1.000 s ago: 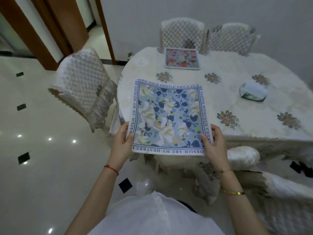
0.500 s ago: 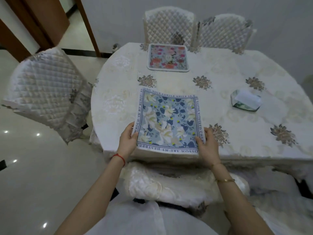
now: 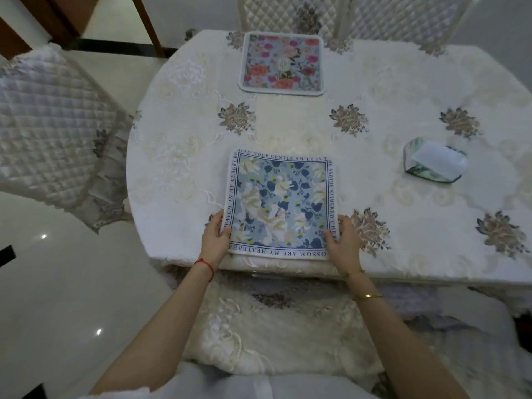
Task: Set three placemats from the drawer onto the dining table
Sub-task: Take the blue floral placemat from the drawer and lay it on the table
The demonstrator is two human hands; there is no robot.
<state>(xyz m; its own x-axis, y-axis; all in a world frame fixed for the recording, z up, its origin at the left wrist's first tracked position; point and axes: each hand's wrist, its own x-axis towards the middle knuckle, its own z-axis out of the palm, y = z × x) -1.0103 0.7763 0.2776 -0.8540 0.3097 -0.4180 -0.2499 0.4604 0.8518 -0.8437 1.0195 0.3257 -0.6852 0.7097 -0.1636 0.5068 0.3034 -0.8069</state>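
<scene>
- Two placemats on the desk: blue floral placemat (image 3: 280,204) at the near edge, pink floral placemat (image 3: 282,64) at the far edge, well apart, roughly in line.
- One tissue box (image 3: 434,162), green and white, to the right, clear of both mats.
- Three quilted chairs in view: one chair at left (image 3: 54,133), two chairs at the far side (image 3: 357,15) side by side behind the pink mat. A fourth cushioned seat (image 3: 276,326) directly below, tucked partly under the desk.
- Desk (image 3: 178,156) rounded, covered in a cream embroidered cloth with grey-brown flower motifs scattered over it.
- Floor (image 3: 57,298) pale, glossy tile with small dark inset squares and light reflections; brown wooden door frame (image 3: 146,24) at upper left; plain light wall behind.
- Blue mat: square, white border, dark frame line with printed lettering round all sides, white and navy blooms with yellow dots on pale blue. Lying flat, near edge close to the desk rim.
- Left hand (image 3: 215,237) gripping the near left corner, thumb on top, fingers (image 3: 213,218) curled at the edge.
- Right hand (image 3: 344,240) gripping the near right corner likewise, thumb on the print.
- Red cord on the left wrist; gold bangle on the right.
</scene>
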